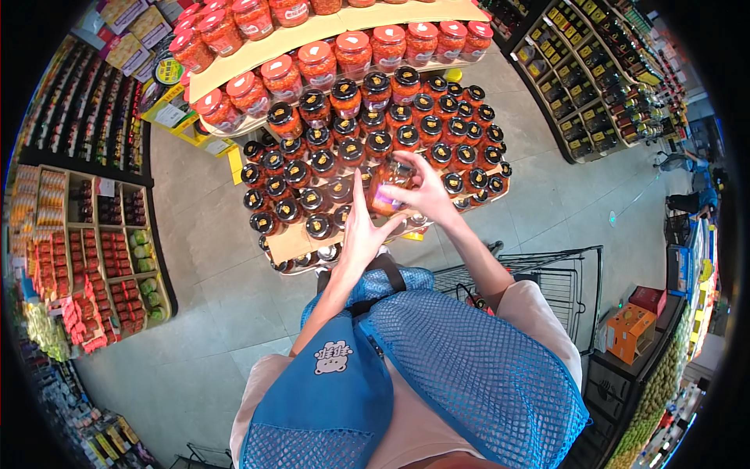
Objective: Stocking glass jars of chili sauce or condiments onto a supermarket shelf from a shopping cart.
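Observation:
A glass jar with orange-red contents and a purple label (387, 193) is tilted in my right hand (422, 190), whose fingers wrap its top and side. Close against the jar's left side is my left hand (364, 225), thumb and fingers spread apart; whether it touches the glass I cannot tell. Below and around the hands stand black-lidded jars (351, 151) in stacked rows on a display with cardboard sheets (290, 241). Behind them, red-lidded jars (316, 58) line a cardboard-covered shelf.
A metal shopping cart (562, 258) stands close on my right. Stocked shelves rise at the left (111, 234) and at the upper right (577, 88). An orange box (630, 331) rests on a dark counter at the lower right. People are visible at the far right.

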{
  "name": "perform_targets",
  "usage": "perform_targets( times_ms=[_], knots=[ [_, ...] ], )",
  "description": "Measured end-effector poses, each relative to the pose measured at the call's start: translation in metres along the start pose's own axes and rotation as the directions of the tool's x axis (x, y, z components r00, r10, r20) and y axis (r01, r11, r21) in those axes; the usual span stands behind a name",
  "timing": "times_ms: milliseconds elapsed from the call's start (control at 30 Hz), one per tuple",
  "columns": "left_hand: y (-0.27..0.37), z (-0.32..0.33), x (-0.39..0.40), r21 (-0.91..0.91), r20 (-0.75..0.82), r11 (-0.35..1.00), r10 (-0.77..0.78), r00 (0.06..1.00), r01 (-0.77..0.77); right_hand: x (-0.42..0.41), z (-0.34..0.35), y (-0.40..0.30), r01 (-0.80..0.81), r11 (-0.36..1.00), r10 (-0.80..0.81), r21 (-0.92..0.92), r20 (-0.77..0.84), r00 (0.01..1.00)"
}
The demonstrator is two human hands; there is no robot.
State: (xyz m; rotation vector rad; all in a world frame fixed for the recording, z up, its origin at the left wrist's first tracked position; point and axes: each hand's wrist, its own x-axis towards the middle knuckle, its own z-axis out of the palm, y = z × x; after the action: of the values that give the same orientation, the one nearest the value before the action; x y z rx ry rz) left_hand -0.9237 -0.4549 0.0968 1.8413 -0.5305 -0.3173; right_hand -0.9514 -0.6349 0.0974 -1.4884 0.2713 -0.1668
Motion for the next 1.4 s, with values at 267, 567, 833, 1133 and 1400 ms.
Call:
perform_targets(
  times_ms=[267, 567, 833, 1133, 1400],
  knots=[
    [-0.004, -0.029, -0.029, -0.005, 0.267, 0.994, -0.101, 0.958, 0.107, 0.097, -0.123, -0.033, 0.2, 0.834, -0.399, -0.514, -0.312, 0.862],
    [-0.027, -0.039, -0.058, 0.055, 0.178, 0.99, -0.141, 0.974, 0.133, 0.194, -0.185, 0.008, 0.202, 0.721, -0.481, -0.663, -0.268, 0.835],
    [-0.031, -0.043, -0.065, 0.061, 0.128, 0.97, -0.241, 0.962, 0.235, 0.211, -0.171, 0.018, 0.195, 0.73, -0.427, -0.655, -0.215, 0.878],
    [-0.037, -0.043, -0.068, 0.027, 0.084, 0.971, -0.237, 0.968, 0.236, 0.217, -0.167, 0.023, 0.242, 0.722, -0.43, -0.648, -0.146, 0.891],
    [-0.035, -0.044, -0.067, 0.05, 0.088, 0.972, -0.232, 0.969, 0.228, 0.218, -0.164, 0.022, 0.215, 0.678, -0.42, -0.703, -0.131, 0.898]
  ],
)
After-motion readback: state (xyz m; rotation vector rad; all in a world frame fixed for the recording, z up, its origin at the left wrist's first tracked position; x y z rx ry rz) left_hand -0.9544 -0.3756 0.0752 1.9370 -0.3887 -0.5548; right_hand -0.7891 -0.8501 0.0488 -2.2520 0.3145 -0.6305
